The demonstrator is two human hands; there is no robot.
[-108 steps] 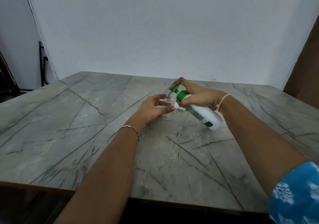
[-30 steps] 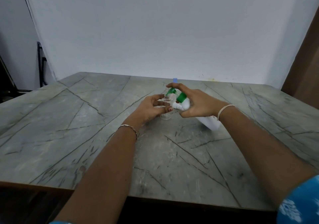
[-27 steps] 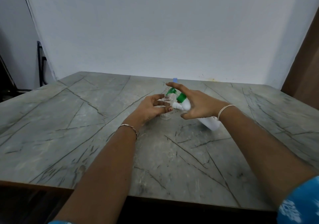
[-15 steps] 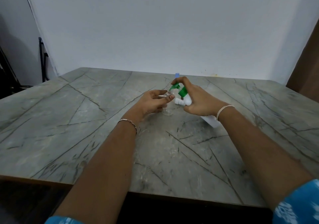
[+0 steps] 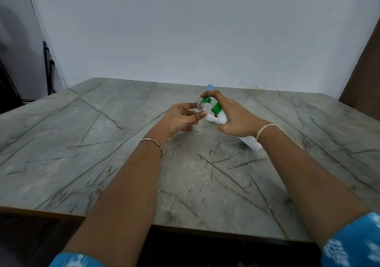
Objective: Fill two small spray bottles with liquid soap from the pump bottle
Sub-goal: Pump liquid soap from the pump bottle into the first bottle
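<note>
Left hand (image 5: 181, 120) curls round a small clear plastic spray bottle (image 5: 198, 130) standing uncapped on the grey veined table (image 5: 102, 153). Right hand (image 5: 236, 118) grips a tilted white pump bottle with green pump (image 5: 218, 119), forefinger on the pump head, spout at the small bottle's mouth; any label is hidden.

The right hand (image 5: 236, 120) hides the pump bottle's (image 5: 250, 144) middle. Behind the pump bottle, only a blue cap (image 5: 210, 87) peeks over that hand.

Grey veined table (image 5: 86, 147), white wall (image 5: 185, 30)
</note>
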